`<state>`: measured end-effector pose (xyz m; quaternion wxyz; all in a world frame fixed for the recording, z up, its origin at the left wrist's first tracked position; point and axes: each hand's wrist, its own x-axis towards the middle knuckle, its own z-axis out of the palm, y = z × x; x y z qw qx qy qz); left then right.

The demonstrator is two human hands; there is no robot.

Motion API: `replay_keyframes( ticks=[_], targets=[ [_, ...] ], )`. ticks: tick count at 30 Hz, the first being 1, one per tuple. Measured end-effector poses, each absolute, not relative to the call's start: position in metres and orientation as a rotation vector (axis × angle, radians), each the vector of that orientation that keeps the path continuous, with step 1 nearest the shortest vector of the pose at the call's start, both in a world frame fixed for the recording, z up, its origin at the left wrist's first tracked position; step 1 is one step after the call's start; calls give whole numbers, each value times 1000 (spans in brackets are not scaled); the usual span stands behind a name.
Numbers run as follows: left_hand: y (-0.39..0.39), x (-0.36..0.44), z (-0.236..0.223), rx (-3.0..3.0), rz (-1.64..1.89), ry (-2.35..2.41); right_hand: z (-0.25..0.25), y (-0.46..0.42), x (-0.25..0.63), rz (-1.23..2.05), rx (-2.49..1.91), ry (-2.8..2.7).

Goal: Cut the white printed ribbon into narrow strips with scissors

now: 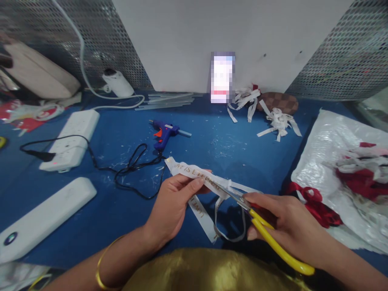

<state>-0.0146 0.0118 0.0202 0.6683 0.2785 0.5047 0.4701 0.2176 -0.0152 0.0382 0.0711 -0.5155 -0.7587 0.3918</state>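
My left hand pinches a white ribbon printed with gold letters, holding it above the blue table. My right hand grips yellow-handled scissors, whose metal blades reach left to the ribbon's middle. More of the ribbon hangs below in a loop and a loose strip.
A blue glue gun with a black cord lies ahead, glue sticks behind it. White power strips sit at left. Ribbon scraps lie at back right; a plastic bag with red and white pieces is at right.
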Motion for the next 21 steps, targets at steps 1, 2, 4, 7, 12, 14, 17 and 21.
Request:
replay_keyframes(
  ticks=[1,2,4,7,12,14,17,21],
  targets=[
    [12,-15,20,625,1063,1142,38,-15,218,1188,-1551,-2284],
    [12,-14,20,628,1064,1143,38,-15,217,1193,-1557,-2287],
    [11,-14,20,650,1062,1142,39,-16,217,1195,-1577,-2289],
    [10,-14,20,682,1033,1131,39,-16,215,1207,-1582,-2284],
    [9,-14,20,694,995,1092,40,-17,215,1276,-1557,-2271],
    [9,-14,20,707,997,1083,41,-18,215,1298,-1563,-2264],
    [9,-14,20,717,1010,1090,42,-19,216,1331,-1565,-2249],
    [10,-15,20,711,1010,1087,42,-18,216,1348,-1539,-2255]
  ],
)
